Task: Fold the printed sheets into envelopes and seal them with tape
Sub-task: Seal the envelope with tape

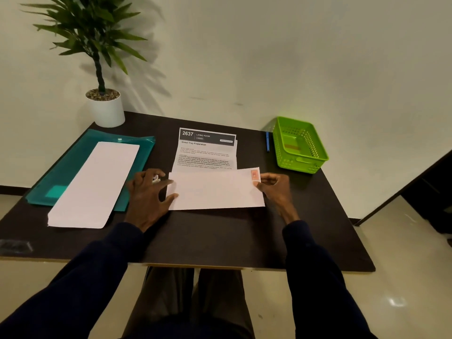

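Printed sheet (pixel 206 152): mid counter (pixel 220 236), text up, near end hidden under envelope (pixel 216 189).
Left hand (pixel 146 194): just left of printed sheet, fingers (pixel 171 198) spread, tips touching envelope's left edge; small white thing under them, cannot tell what.
Right hand (pixel 276 189): just right of printed sheet, pinching envelope's right end by the red stamp mark.
Risk 1: envelope likely to skew or buckle if only one end gets pulled.
Risk 2: printed sheet loose, could slide along with envelope and spoil the fold line.
Risk 3: no tape identifiable, sealing may stall.
Green basket (pixel 300 145): well right of printed sheet, holds one flat tan-orange item, too blurred to name.
Teal folder (pixel 73 167): left of printed sheet, contents not visible; white stack (pixel 95 184) on top.
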